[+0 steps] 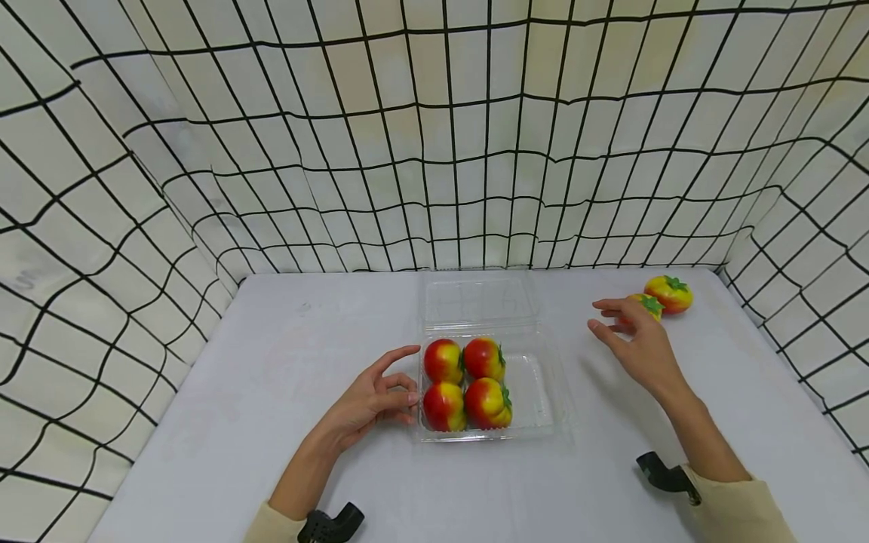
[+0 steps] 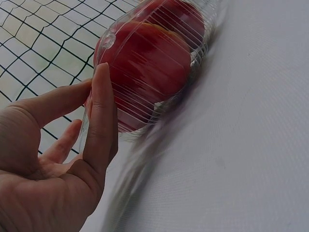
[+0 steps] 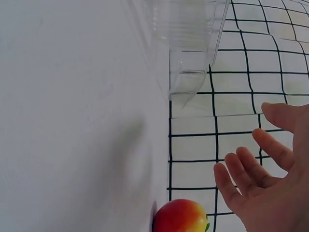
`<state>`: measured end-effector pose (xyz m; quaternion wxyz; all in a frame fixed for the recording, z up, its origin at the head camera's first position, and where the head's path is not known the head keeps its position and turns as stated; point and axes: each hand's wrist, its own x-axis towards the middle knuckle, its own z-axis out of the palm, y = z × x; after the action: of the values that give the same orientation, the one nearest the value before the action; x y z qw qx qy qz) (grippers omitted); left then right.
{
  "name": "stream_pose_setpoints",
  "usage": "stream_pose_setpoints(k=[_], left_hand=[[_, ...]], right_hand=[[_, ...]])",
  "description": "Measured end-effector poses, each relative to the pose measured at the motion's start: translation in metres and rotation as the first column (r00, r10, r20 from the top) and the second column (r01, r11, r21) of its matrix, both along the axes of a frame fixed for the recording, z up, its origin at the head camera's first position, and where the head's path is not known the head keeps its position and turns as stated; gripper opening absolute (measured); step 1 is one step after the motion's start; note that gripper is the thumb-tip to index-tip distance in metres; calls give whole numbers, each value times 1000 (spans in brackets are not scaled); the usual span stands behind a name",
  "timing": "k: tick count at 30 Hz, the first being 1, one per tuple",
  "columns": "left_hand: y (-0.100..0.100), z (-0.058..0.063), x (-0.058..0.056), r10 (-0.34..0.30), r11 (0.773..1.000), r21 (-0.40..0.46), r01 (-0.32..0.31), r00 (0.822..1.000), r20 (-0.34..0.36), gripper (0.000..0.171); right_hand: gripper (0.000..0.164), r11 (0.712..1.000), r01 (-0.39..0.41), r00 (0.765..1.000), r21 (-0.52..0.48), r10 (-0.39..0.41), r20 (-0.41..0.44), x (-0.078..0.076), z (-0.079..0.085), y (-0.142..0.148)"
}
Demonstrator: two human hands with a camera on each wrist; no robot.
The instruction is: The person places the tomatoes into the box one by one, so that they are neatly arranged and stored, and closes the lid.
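A clear plastic clamshell box [image 1: 536,392] lies with its lid [image 1: 478,302] folded back. In its left part, several red-and-yellow fruits [image 1: 485,403] with green leafy tops, much like persimmons, sit in two rows. My left hand [image 1: 366,400] pinches the box's left rim; the left wrist view shows fingers on both sides of that edge, beside the red fruit [image 2: 149,58]. At the back right, my right hand [image 1: 641,351] hovers with loosely bent fingers and nothing in them. It partly covers one loose fruit [image 1: 650,304] in the head view; a second fruit [image 1: 668,296] lies just behind that one.
Everything stands on a white-covered table [image 1: 285,339]. Black netting [image 1: 475,151] over pale walls encloses its back and both sides. A dark wrist mount [image 1: 333,524] sits on the left sleeve, another mount [image 1: 668,477] on the right.
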<state>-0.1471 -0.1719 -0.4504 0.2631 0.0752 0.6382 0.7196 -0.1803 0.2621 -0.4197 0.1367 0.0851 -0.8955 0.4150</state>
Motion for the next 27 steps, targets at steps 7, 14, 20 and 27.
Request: stream_pose_setpoints(k=[7, 14, 20, 27], left_hand=[[0, -1, 0, -4, 1000, -2, 4, 1000, -2, 80], [0, 0, -1, -4, 1000, 1, 4, 1000, 7, 79], [1, 1, -1, -3, 1000, 5, 3, 1000, 8, 79], [1, 1, 0, -1, 1000, 9, 1, 1000, 7, 79]], right_hand=[[41, 999, 38, 999, -6, -38, 17, -2, -2, 8], [43, 998, 68, 996, 3, -68, 53, -3, -1, 14], [45, 996, 94, 993, 12, -94, 70, -5, -2, 21], [45, 993, 119, 989, 27, -121, 82, -5, -4, 28]])
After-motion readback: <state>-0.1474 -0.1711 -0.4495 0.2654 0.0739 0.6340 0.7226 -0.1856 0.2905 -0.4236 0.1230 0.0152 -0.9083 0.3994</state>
